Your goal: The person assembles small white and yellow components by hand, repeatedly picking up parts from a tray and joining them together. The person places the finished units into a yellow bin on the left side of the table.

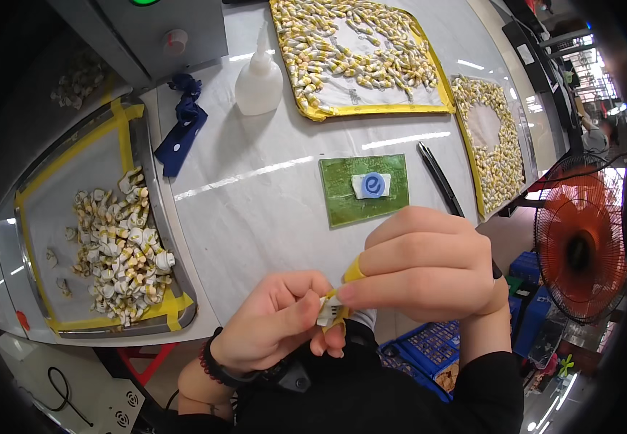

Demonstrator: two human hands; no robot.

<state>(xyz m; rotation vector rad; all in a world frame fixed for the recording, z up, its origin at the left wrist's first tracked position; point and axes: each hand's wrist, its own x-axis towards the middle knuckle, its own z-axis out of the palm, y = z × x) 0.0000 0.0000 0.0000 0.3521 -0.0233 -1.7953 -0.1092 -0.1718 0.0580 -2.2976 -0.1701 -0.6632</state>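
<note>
In front of my body, my left hand and my right hand meet at the fingertips. Both are closed on a small white-and-yellow piece with dark marks on it; fingers cover much of it, so its kind is unclear. Yellow covering shows on a right fingertip. Just beyond my right hand lies a green rectangular plate, bearing a white pad with a round blue item on top. A black pen-like tool rests to the plate's right.
At left, a yellow-taped tray holds a heap of white-and-yellow pieces. Similar pieces fill two trays at the back, one yellow-edged. A white nozzle bottle, dark blue cloth, grey machine, orange fan and blue crate surround me.
</note>
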